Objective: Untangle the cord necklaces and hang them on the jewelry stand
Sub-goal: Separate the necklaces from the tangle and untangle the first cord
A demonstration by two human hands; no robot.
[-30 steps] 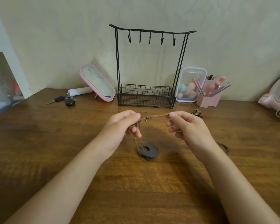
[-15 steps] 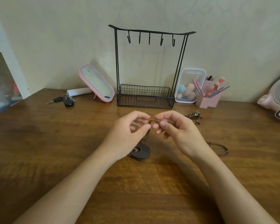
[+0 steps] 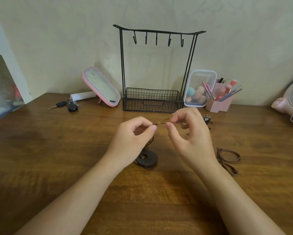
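Item one, left hand [image 3: 132, 138]: I read its grip as closed, thumb and forefinger pinched on the knotted tangle of the brown cord necklace [image 3: 160, 123]. Below this grip the cord drops toward me to a dark round pendant [image 3: 146, 160] resting on the worktop [image 3: 57, 158].

Item two, the cord span: a short length runs nearly level, left to right, from one grip to the other. That is its long axis. The knot sits hard against the left grip, so I judge the left hand the anchor and the right the puller.

Item three, right hand [image 3: 191, 136]: grip closed on the cord's right end, remaining fingers spread.

Item four, second cord necklace [image 3: 228, 156]: loose on the worktop, right of and nearer me than the right grip, untouched.

Item five, jewelry stand [image 3: 156, 70]: beyond both grips, upright, all hooks bare. Nothing hung yet.
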